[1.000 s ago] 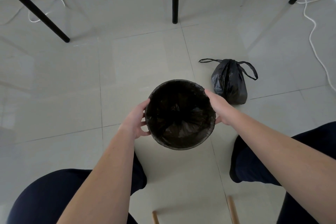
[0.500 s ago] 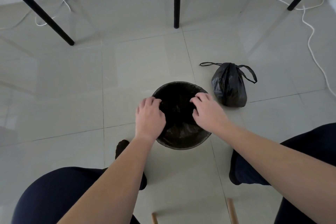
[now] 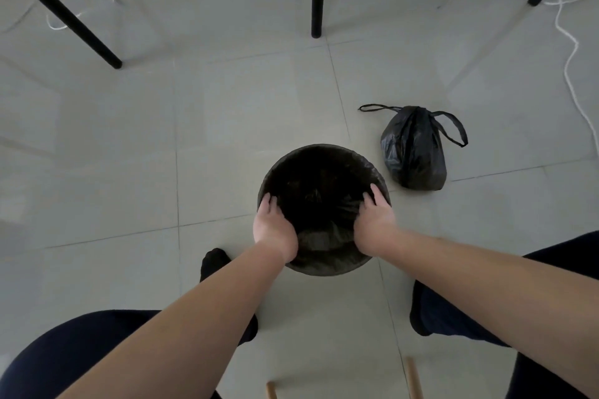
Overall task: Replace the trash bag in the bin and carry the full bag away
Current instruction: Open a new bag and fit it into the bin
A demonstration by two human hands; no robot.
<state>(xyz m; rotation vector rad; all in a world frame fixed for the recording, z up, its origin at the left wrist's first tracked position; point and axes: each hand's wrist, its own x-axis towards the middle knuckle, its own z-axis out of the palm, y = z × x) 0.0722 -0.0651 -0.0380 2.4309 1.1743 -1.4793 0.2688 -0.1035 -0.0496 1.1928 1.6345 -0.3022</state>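
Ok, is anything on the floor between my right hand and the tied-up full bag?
Nothing visible. The right hand rests on the near right rim of the bin, and the full bag sits just beyond it to the right, with only bare floor tile between bin and bag.

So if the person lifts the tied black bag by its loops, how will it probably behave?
The tied bag looks like thin, creased plastic, so it will probably sag and swing, not hold shape. It is small and only partly bulged, so likely light. Its loop handles lie free on the floor, so they seem easy to hook.
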